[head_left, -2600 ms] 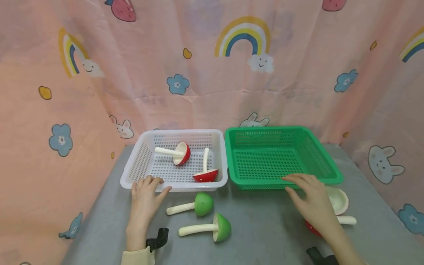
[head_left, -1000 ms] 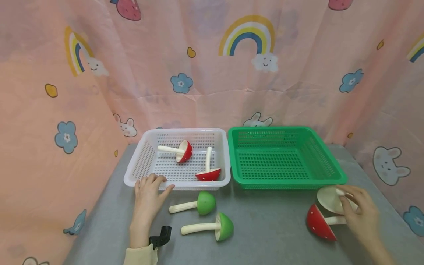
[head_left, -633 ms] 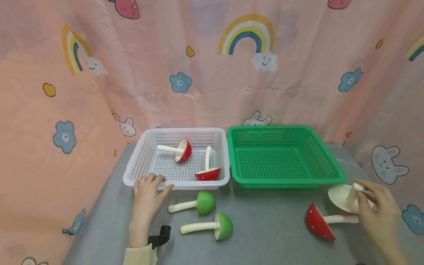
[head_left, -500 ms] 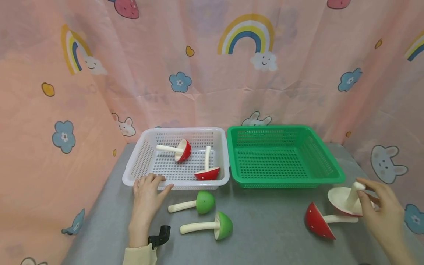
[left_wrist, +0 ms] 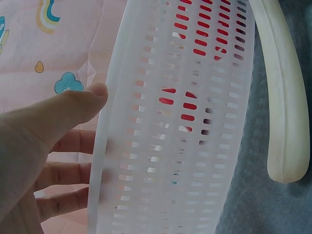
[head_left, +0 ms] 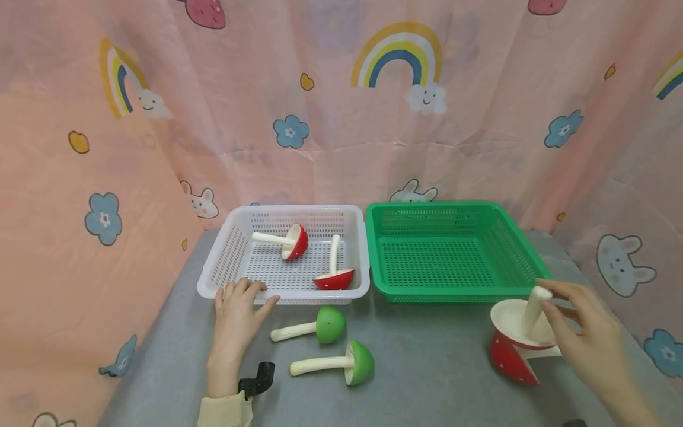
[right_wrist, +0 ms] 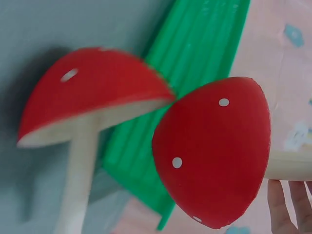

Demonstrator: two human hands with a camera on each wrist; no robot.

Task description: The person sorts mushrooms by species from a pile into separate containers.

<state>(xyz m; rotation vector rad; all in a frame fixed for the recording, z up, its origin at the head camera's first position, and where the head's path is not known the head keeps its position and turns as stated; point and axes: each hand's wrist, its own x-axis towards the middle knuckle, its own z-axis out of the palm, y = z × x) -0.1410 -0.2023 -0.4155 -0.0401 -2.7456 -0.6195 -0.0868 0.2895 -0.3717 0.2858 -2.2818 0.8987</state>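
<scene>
In the head view, my right hand point(head_left: 589, 341) pinches the white stem of a red toy mushroom point(head_left: 514, 320) with white spots. It hangs cap down above the table, its cap partly covering another red mushroom point(head_left: 511, 359) lying there. The right wrist view shows the held mushroom's red cap point(right_wrist: 214, 156) close up, fingers at its stem. My left hand point(head_left: 237, 326) holds the front rim of the white basket point(head_left: 288, 296); the left wrist view has its thumb point(left_wrist: 83, 105) on the near side of the rim and fingers behind. Two red mushrooms point(head_left: 299, 243) point(head_left: 335, 280) lie inside this basket.
A green basket point(head_left: 459, 293) stands right of the white one, with nothing visible inside it. Two green-capped toy mushrooms point(head_left: 331, 325) point(head_left: 361, 363) lie on the grey table point(head_left: 427, 367) before the baskets. A patterned pink curtain point(head_left: 341, 166) hangs behind.
My right hand has moved right from before the green basket, taken the mushroom by its stem, lifted it, then carried it back left above the other red one. The left hand stays on the rim.
</scene>
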